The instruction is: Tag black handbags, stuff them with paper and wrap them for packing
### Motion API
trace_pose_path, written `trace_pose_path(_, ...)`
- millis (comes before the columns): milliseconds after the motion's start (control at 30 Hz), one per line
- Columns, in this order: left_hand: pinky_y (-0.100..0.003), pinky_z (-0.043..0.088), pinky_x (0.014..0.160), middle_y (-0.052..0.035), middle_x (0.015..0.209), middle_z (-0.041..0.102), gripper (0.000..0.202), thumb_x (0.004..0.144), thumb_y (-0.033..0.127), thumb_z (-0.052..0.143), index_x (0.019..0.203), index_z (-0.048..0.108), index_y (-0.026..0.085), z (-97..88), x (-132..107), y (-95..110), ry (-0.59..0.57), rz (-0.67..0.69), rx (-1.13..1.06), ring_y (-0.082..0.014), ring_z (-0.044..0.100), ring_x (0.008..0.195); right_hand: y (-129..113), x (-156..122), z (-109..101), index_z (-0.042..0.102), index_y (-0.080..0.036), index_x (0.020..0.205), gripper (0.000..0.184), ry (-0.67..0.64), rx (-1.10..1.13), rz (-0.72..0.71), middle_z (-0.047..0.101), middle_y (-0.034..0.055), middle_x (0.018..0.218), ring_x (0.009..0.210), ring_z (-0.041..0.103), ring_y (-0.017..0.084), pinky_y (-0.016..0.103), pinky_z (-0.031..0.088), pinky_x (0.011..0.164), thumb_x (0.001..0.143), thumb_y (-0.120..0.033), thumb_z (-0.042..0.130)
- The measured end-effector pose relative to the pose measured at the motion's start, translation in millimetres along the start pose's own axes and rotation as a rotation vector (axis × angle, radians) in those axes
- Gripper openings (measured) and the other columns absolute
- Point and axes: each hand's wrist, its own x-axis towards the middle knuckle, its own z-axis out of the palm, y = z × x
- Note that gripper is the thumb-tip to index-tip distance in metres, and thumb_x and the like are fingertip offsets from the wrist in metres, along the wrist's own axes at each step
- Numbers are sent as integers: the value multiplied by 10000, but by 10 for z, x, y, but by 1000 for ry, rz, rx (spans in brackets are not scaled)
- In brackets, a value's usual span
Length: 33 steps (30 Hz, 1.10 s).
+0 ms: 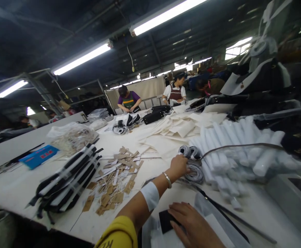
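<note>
My left hand [179,166] reaches forward over the white table [16,193], its fingers curled round a bundle of coiled grey straps [195,172]. A bracelet and a white cuff sit on that arm. One strap [243,146] arcs from the bundle over a heap of white rolls [233,144]. My right hand [191,224] lies flat near the front edge, fingers stretched out, touching a black flat piece [164,220] that rests on clear plastic bags [212,213].
Brown and white paper tags [114,182] lie scattered in the middle, black-and-white strap bundles [68,179] to their left, and a blue packet [38,155]. White fabric pieces [181,127] are piled farther back. Two people [128,100] work at the far end. Dark garments [266,82] rise at right.
</note>
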Motion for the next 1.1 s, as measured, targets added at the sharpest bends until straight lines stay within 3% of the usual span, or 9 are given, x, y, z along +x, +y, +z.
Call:
trace_pose_path(200,-407,566,823,-81,1148,638,337,943,361,619,1212,587,160,-462,-512,-507,66,-198,-400,-203,652,950,-38,-36,-94,689,-202,1228,333,58,114,40,705,111,1227,1138,657,247,399,524,1011,948,-205,508)
trace_pose_path(333,-420,554,854,-77,1170,632,326,942,364,618,1196,600,159,-795,-1117,-953,146,-314,-671,-220,641,997,-25,-1,-161,680,-181,1244,345,38,232,111,698,110,1247,1163,649,252,407,505,1034,965,-269,498)
trace_pose_path(433,-407,554,836,-70,1101,652,285,941,371,620,1118,625,148,-926,-1605,-1217,169,-407,-868,-200,648,949,-85,117,-232,677,-184,1256,372,-24,381,191,711,104,1226,1137,666,257,406,513,1017,950,-333,526)
trace_pose_path(600,-391,541,828,-65,1052,663,307,953,430,582,1065,638,149,-861,-2191,-1495,268,-480,-1180,-185,645,912,-260,672,-134,735,-191,1129,318,-209,634,468,746,90,1132,1038,701,252,380,531,964,893,-384,644)
trace_pose_path(700,-345,522,801,-51,960,681,371,885,500,647,1010,656,151,-769,-2383,-1565,317,-519,-1319,-166,638,837,-284,1123,115,735,-106,922,385,-274,678,670,757,145,923,807,728,240,372,597,760,930,-464,593)
trace_pose_path(767,-306,504,786,-50,939,696,441,783,541,733,994,678,158,-726,-2479,-1579,341,-529,-1387,-164,633,825,-274,1372,282,699,-72,924,476,-292,698,791,734,147,840,693,708,217,365,601,645,966,-511,520)
trace_pose_path(867,-276,486,770,-46,966,708,542,661,559,815,1028,697,178,-688,-2610,-1587,375,-527,-1456,-166,632,843,-284,1599,435,636,-113,1123,361,-270,746,912,692,103,1028,833,685,192,374,594,726,968,-432,572)
trace_pose_path(967,-253,469,751,-22,975,702,600,631,553,840,1098,685,209,-659,-2731,-1621,424,-533,-1494,-150,631,835,-338,1690,482,590,-171,1239,317,-187,793,929,615,84,1229,1035,636,213,415,556,871,978,-350,573)
trace_pose_path(1100,-238,449,731,-19,956,698,645,625,542,850,1146,668,210,-626,-2857,-1705,496,-552,-1513,-142,630,816,-428,1748,470,575,-166,1260,363,-100,838,907,608,91,1240,1043,634,226,437,557,870,956,-361,609)
